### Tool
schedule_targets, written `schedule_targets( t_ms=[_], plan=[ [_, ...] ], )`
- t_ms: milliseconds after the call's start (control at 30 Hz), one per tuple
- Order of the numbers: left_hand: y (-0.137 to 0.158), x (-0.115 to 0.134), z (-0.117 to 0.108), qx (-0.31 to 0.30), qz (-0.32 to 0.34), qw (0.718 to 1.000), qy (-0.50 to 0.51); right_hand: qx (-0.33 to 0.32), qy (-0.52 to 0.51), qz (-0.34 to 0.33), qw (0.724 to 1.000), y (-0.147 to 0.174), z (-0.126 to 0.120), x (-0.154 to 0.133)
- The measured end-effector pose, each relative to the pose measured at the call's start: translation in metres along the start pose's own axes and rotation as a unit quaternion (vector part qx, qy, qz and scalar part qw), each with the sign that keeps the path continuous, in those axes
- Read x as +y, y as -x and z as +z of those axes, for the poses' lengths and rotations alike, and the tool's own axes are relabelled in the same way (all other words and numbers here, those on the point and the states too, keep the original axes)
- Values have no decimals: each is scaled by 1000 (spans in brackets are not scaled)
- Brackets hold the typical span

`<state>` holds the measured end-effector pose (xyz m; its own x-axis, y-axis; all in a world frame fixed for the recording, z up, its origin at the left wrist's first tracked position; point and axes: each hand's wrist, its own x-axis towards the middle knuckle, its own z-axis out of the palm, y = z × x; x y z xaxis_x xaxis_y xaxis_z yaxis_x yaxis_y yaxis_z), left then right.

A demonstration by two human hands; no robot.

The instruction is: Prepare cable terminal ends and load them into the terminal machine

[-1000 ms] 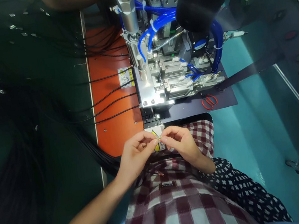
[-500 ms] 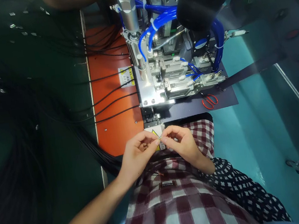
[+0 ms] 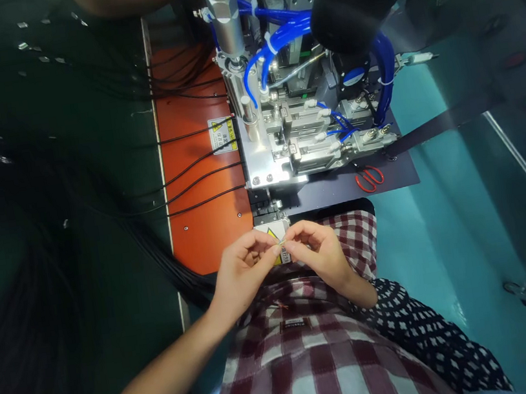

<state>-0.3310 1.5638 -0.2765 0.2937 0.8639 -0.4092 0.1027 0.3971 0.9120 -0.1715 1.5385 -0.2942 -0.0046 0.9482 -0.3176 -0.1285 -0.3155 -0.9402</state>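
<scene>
My left hand [image 3: 243,265] and my right hand [image 3: 319,251] meet fingertip to fingertip in front of my checked apron. Each is closed in a pinch, thumb against forefinger. Between the tips shows a tiny, thin, pale sliver [image 3: 282,242], perhaps a wire end; it is too small to name. Just behind the fingers lies a white and yellow warning label [image 3: 268,230], partly covered by them. Beyond it stands the metal machine [image 3: 267,157] with its cylinders and clamps.
Black cables [image 3: 199,162] cross the orange plate [image 3: 209,230] into the machine. A dark bundle of cables [image 3: 169,262] hangs at the left. Blue air hoses [image 3: 288,30] arch over the machine. Red-handled scissors [image 3: 369,178] lie on the grey plate [image 3: 340,189].
</scene>
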Motion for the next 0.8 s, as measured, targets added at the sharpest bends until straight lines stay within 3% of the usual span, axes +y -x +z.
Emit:
schedule_targets(
  t_ms=[333,500,667,800],
  plan=[
    [0,-3,0,-1,0,1000,4,3,4,-2,1000,-2,1,3],
    [-1,-1,1,0,-4,1000,7,40,33,-62,997,0,3,5],
    [-1,-2,0,-5,-9,1000,15,-6,11,-16,1000,-1,-2,2],
    [-2,-3,1,-10,-14,1000,23,-2,25,-43,999,-3,-3,-1]
  ],
)
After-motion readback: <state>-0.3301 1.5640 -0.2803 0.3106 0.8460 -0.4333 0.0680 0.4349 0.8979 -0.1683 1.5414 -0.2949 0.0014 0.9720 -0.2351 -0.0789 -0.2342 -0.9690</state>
